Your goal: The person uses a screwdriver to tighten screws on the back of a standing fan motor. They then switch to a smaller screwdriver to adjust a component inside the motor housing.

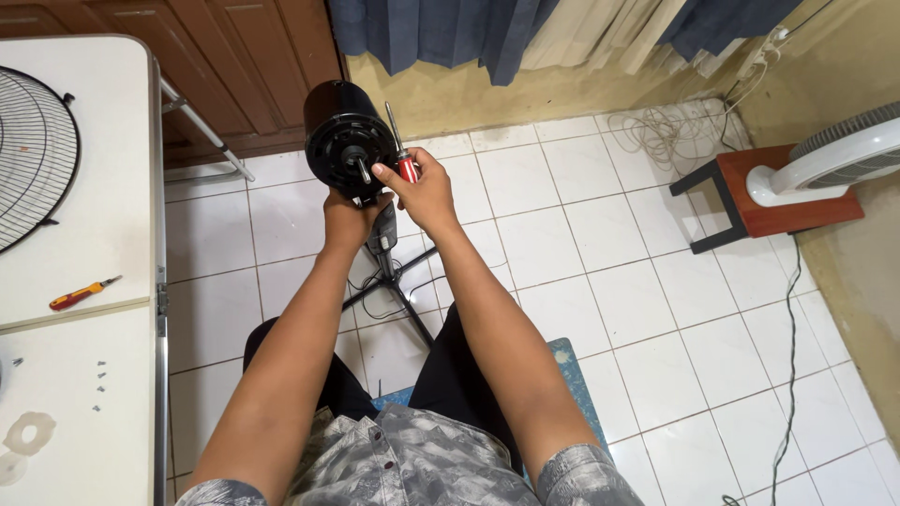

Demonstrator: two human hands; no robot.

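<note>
Fan motor point(339, 141) base hidden by hands.

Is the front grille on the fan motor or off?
Off. The black fan motor has its shaft bare, and a wire grille lies on the white table.

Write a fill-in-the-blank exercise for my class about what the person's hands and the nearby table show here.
1. The right hand holds a screwdriver with a ____ handle.
2. The left hand supports the black fan motor from ____.
3. The wire fan guard lies on the white ____.
4. A second screwdriver lies on the table, held by ____ hand.

Missing words: red; below; table; neither
</note>
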